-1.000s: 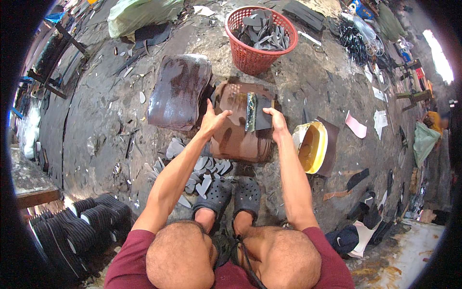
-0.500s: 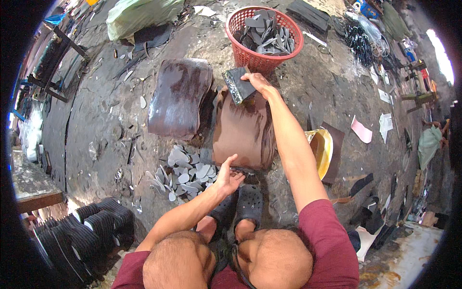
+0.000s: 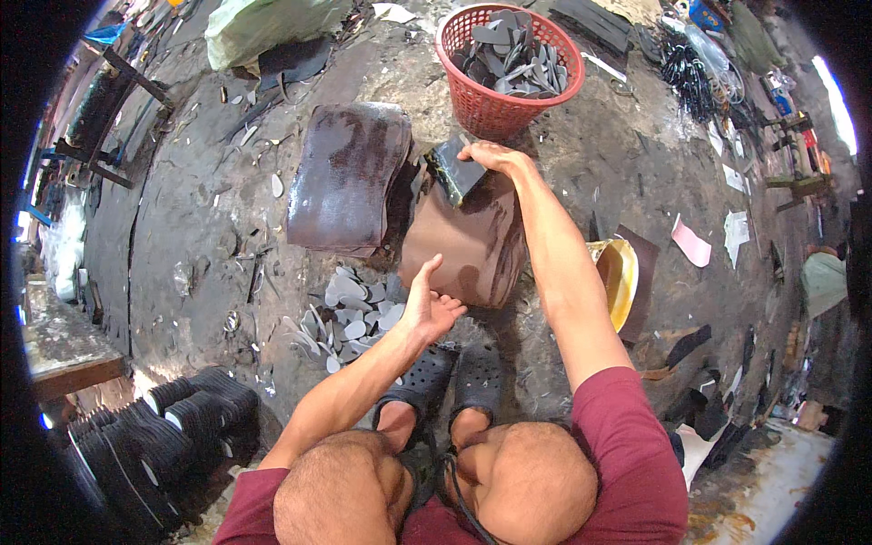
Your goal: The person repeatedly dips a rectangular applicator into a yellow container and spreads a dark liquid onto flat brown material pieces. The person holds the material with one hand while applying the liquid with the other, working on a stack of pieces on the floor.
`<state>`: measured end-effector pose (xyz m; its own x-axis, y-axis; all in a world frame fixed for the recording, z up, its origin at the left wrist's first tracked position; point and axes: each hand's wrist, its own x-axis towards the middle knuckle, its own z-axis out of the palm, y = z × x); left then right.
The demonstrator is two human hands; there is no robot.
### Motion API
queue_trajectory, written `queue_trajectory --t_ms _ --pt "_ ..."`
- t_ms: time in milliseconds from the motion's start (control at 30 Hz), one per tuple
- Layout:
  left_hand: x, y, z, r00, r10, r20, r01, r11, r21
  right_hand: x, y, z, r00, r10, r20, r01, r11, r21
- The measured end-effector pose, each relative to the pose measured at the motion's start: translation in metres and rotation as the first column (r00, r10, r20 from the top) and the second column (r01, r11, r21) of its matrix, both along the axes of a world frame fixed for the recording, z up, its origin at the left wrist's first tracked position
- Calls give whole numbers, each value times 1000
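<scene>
A stack of brown sheets lies on the floor in front of my feet, with darker wet-looking streaks along its right side. At the stack's far end my right hand grips a dark flat spreader, thumb on top. The spreader's left edge is crusted with yellowish residue, and its face tilts over the sheets. My left hand is at the near left edge of the stack, palm up, fingers apart and holding nothing. Left of this stack lies another stack of dark, glossy sheets.
Loose grey teardrop-shaped pieces are heaped near my left foot. A red basket of similar pieces stands beyond the stack. At right lies a yellow-coated container; black sole-shaped pieces stand in rows at lower left.
My right hand tilts the spreader more steeply at the stack's far end. The left hand stays open near the stack's near edge. The whole view has shifted slightly.
</scene>
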<state>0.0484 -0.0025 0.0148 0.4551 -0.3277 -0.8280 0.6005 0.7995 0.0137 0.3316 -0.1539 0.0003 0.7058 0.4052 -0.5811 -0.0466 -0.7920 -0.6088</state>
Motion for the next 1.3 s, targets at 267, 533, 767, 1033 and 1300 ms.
queue_trajectory --t_ms 267,533,767,1033,1300 --pt "-39 6 -5 960 -280 -21 275 927 255 -34 -29 33 900 -247 359 109 925 364" --pt "-8 34 -26 179 -984 -20 -594 -124 795 -154 -103 149 556 -651 517 362 750 554" --pt "-12 41 -39 54 -964 -260 -628 -235 742 -280 -243 86 387 -650 654 788 602 131" --pt "-20 48 -30 240 -970 -37 -574 -173 800 -304 -210 54 518 -537 665 812 554 -185" --pt "-26 47 -44 454 -876 162 -223 65 973 -364 -281 147 651 -613 447 699 714 -40"
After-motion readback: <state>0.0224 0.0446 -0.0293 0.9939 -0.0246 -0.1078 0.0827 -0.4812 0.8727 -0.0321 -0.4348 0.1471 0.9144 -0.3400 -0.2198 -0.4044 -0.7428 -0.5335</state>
